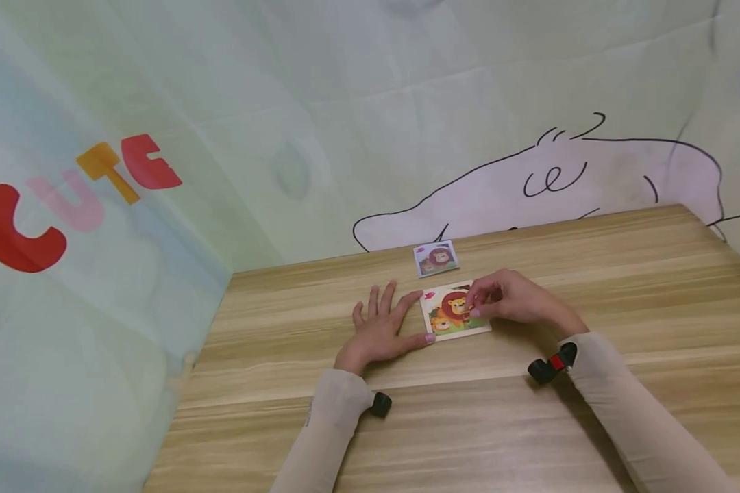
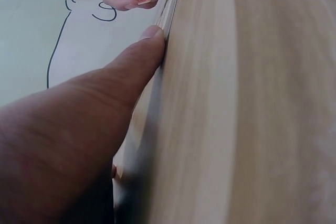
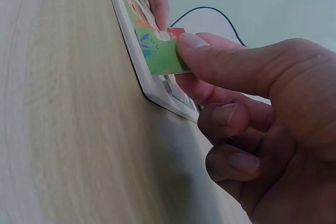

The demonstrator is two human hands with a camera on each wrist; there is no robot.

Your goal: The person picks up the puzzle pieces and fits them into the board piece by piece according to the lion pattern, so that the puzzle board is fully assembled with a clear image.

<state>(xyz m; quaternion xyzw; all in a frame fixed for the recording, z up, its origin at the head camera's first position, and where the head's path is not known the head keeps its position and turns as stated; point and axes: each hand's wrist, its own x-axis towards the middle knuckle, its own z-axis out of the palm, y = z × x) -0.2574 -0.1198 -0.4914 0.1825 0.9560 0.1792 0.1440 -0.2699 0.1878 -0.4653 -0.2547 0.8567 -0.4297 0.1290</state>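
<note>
A square lion jigsaw puzzle (image 1: pixel 442 326) in a pale frame lies on the wooden table. My right hand (image 1: pixel 513 298) is over its right side, thumb and fingertip pinching a green puzzle piece (image 3: pixel 160 54) with a bit of red on it. In the right wrist view the piece is tilted up at the frame's near corner. The other fingers of that hand are curled in. My left hand (image 1: pixel 379 331) rests on the table with fingers spread; its thumb touches the puzzle's lower left corner and its index finger reaches the upper left corner.
Behind the puzzle lies a square picture card (image 1: pixel 436 259) with the same lion image, near the table's (image 1: pixel 296 308) back edge. A printed cloth (image 1: pixel 321 137) hangs behind the table and along its left side.
</note>
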